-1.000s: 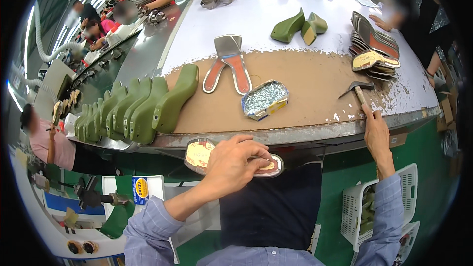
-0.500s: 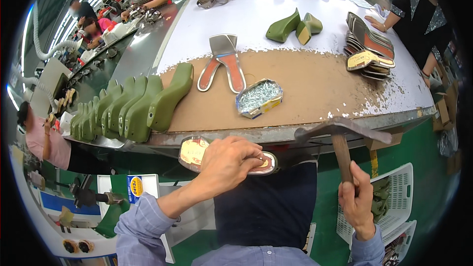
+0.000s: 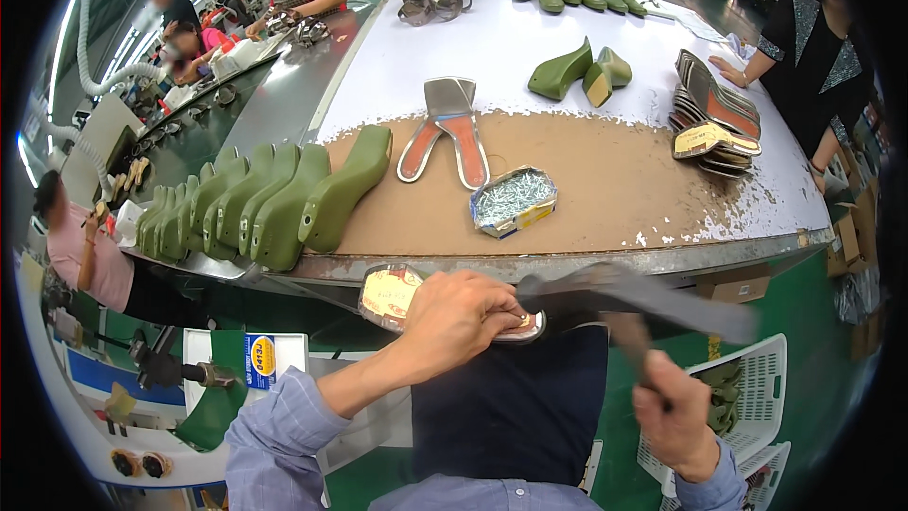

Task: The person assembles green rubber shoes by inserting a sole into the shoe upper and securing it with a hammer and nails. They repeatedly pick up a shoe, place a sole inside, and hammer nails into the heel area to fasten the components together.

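My left hand [image 3: 459,312] lies closed over a shoe last [image 3: 388,295] with a pale, printed insole face up, held just off the table's front edge. Its thumb and fingertips pinch together near the narrow end; whether a nail is between them is too small to tell. My right hand [image 3: 679,416] grips a hammer [image 3: 653,303] by its wooden handle. The dark hammer head is blurred by motion, one end close to my left fingertips. A cut-open box of nails [image 3: 514,201] sits on the table beyond, beside a pair of strap-topped sandal pieces [image 3: 470,153] with reddish insoles.
Green shoe lasts [image 3: 345,191] stand in a row at the table's left; two more [image 3: 560,71] lie farther back. A stack of insoles [image 3: 716,114] is at the right, near a person in black [image 3: 813,57]. A white crate [image 3: 757,388] stands lower right. Other people work at left.
The hammer has swung down and left, toward the narrow end of the shoe last. My left hand keeps its hold on the last. The whole view has shifted slightly.
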